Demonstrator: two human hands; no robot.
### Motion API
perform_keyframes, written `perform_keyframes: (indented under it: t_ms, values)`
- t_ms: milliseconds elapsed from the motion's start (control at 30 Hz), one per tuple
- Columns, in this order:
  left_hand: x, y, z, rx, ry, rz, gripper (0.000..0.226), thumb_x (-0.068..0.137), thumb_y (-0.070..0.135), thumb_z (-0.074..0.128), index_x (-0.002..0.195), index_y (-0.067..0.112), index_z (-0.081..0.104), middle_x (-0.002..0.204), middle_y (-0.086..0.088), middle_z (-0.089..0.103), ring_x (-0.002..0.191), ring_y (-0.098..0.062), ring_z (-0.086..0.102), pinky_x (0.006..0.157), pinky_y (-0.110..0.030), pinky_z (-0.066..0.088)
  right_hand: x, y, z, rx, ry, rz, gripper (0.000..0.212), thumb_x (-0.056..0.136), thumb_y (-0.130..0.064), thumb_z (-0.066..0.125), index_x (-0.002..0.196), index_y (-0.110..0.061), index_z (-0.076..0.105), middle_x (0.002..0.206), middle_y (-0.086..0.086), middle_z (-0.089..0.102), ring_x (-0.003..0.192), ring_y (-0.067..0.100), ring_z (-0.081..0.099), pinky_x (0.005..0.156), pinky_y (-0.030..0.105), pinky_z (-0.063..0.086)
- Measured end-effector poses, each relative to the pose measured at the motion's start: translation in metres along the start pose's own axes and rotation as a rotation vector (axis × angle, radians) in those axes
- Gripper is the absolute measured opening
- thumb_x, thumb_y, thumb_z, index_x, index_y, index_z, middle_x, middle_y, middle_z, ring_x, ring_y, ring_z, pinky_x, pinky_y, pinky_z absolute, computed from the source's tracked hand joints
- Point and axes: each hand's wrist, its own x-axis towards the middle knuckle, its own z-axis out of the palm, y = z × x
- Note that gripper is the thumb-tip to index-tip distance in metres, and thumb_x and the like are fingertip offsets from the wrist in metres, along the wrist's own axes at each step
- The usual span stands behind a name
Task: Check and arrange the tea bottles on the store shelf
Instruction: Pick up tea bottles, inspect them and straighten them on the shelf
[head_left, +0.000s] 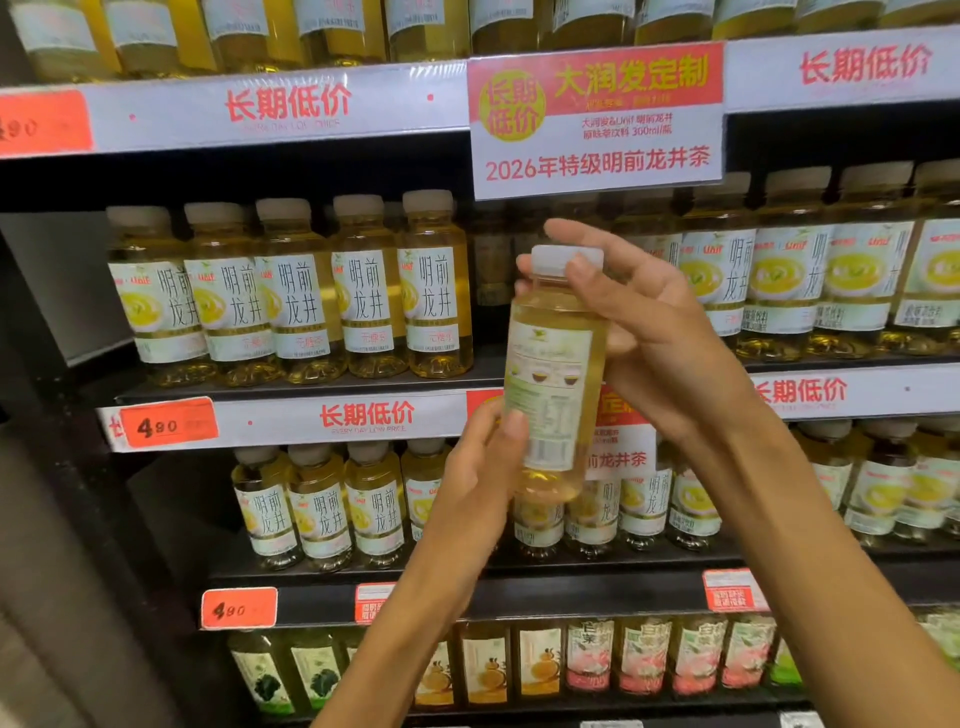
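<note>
Both hands up on one tea bottle (551, 374), held out in front of the shelves!

The left hand (480, 475) grips the bottle low down, thumb across the back label, while the right hand (644, 322) curls round the neck and white cap (567, 260). The bottle stands upright, its back label facing the camera, in front of a gap in the middle shelf row (291, 291) of matching bottles, under the hanging promo sign (597, 122).
</note>
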Motion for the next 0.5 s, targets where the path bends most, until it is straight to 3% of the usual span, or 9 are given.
perform_keyframes:
  t_ms: [67,133,233,333,433,500]
  values:
    - [0.002,0.000,0.002,0.121,0.044,0.048,0.057,0.073,0.067,0.053,0.123,0.041,0.050,0.119,0.016,0.066,0.112,-0.002,0.060,0.095,-0.027,0.046,0.000,0.000,0.004,-0.056,0.053,-0.025,0.041,0.078,-0.019,0.067,0.118,-0.013,0.059,0.100,0.007,0.070,0.091,0.017,0.067,0.081,0.030,0.054]
    - [0.003,-0.002,0.005,0.061,0.041,0.019,0.064,0.067,0.071,0.061,0.122,0.039,0.054,0.117,0.011,0.068,0.108,-0.007,0.064,0.092,-0.032,0.051,0.000,0.001,0.008,-0.074,0.072,-0.035,0.043,0.077,-0.023,0.066,0.119,-0.014,0.059,0.099,0.006,0.071,0.093,0.016,0.068,0.081,0.029,0.055]
    - [0.001,0.001,0.005,-0.384,-0.157,-0.121,0.068,0.071,0.071,0.062,0.117,0.022,0.066,0.104,-0.007,0.071,0.086,-0.019,0.069,0.072,-0.030,0.056,0.003,-0.003,0.006,-0.053,0.011,0.016,0.042,0.083,-0.031,0.056,0.122,-0.014,0.057,0.114,0.010,0.069,0.107,0.024,0.066,0.086,0.033,0.056]
    - [0.001,0.001,0.003,-0.734,-0.348,-0.265,0.069,0.085,0.065,0.051,0.119,0.005,0.061,0.094,-0.011,0.065,0.075,-0.019,0.063,0.062,-0.025,0.052,0.005,-0.001,-0.001,-0.062,-0.039,0.105,0.042,0.089,-0.022,0.051,0.130,-0.011,0.053,0.121,0.016,0.065,0.118,0.035,0.057,0.101,0.049,0.044]
    - [0.006,-0.002,-0.001,-0.699,-0.303,-0.266,0.070,0.085,0.065,0.043,0.116,0.005,0.064,0.095,-0.014,0.068,0.077,-0.021,0.066,0.067,-0.028,0.055,0.007,0.003,-0.006,-0.041,-0.050,0.100,0.044,0.084,-0.016,0.054,0.128,-0.011,0.054,0.124,0.018,0.062,0.123,0.042,0.050,0.101,0.048,0.042]
    - [0.009,-0.003,-0.004,-0.457,-0.101,-0.170,0.066,0.085,0.063,0.042,0.121,0.013,0.064,0.108,-0.011,0.070,0.096,-0.021,0.068,0.081,-0.032,0.056,0.008,0.002,-0.007,-0.046,-0.041,0.061,0.044,0.082,-0.014,0.057,0.126,-0.013,0.056,0.123,0.016,0.064,0.120,0.038,0.055,0.098,0.046,0.045]
